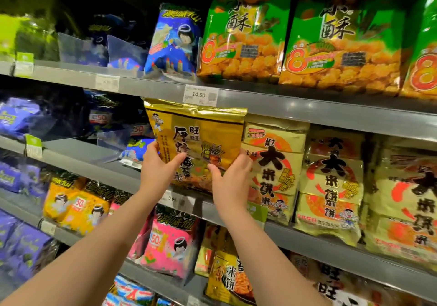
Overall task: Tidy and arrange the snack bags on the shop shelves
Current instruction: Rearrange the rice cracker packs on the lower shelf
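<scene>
I see the left hand (pixel 158 166) and right hand (pixel 231 173) both clamped on the lower corners of a gold snack bag (pixel 196 138), thumbs on its front. The bag stands upright between them, just below the 14.50 price tag (pixel 200 95), its right edge touching the cream rice-cracker bags (pixel 275 164).

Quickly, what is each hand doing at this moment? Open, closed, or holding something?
Left hand: closed on the lower left edge of the gold snack bag.
Right hand: closed on the lower right edge of the same bag.
</scene>
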